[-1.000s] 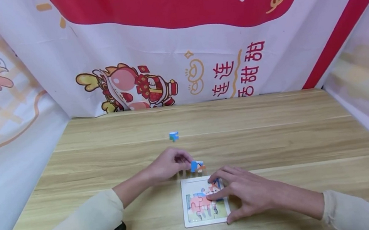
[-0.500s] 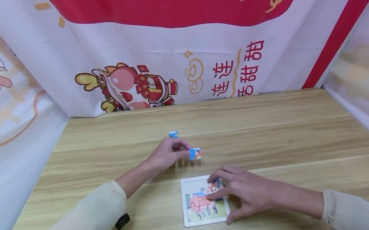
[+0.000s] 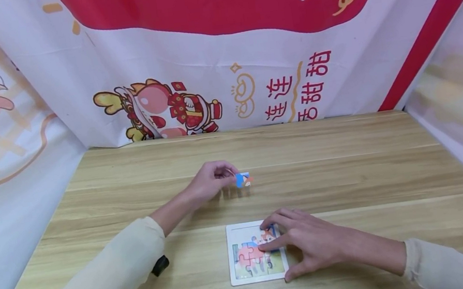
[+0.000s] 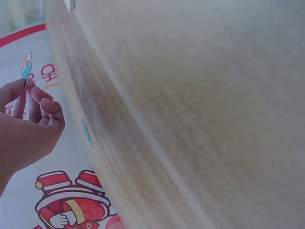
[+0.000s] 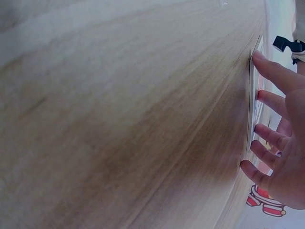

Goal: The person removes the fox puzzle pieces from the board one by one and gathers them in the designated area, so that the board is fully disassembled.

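My left hand (image 3: pixel 209 182) pinches a blue jigsaw piece (image 3: pixel 243 180) with orange and white on it, held above the table beyond the puzzle. In the left wrist view the same piece stands edge-on between thumb and fingertips. A second loose blue jigsaw piece (image 4: pixel 86 134) lies on the table in that view; the left hand hides it in the head view. The white puzzle tray (image 3: pixel 232 261) lies flat, its lower part filled with joined pieces (image 3: pixel 251 259) and a bare strip at its upper left. My right hand (image 3: pixel 310 239) rests spread over the tray's right side, covering part of the picture.
The wooden table (image 3: pixel 348 163) runs back to a white and red printed cloth (image 3: pixel 201 46). More printed cloth (image 3: pixel 17 119) hangs along the left side, and pale cloth (image 3: pixel 461 85) along the right.
My left hand has moved away from the tray toward the back of the table with its jigsaw piece, now covering the loose piece in the head view. The right hand stays on the tray.
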`<state>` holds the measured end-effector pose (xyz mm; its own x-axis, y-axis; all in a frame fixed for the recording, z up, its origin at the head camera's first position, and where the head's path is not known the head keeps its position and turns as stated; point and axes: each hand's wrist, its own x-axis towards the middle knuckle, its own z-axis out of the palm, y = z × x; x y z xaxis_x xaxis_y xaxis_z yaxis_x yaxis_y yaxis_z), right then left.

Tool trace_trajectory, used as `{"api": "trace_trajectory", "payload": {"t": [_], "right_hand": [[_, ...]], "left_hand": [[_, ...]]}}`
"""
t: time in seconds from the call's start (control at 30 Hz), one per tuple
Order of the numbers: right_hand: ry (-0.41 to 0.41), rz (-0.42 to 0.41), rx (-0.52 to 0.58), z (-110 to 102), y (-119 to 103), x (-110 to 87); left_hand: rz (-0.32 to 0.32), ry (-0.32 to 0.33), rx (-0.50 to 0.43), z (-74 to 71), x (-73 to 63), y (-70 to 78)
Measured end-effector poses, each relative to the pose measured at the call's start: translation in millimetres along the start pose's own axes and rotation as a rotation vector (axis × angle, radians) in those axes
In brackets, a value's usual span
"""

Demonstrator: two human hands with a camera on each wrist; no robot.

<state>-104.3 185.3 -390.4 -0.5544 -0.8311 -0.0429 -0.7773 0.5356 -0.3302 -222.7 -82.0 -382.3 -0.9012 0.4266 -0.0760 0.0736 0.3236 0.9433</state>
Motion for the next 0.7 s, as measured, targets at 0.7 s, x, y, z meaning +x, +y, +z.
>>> {"api": "trace_trajectory", "payload": {"t": [0.7], "right_hand": [[-0.008, 0.007, -0.013, 1, 0, 0.3]], "left_hand": [[-0.033, 0.079, 0.043, -12.1, 46.3, -1.8]]}}
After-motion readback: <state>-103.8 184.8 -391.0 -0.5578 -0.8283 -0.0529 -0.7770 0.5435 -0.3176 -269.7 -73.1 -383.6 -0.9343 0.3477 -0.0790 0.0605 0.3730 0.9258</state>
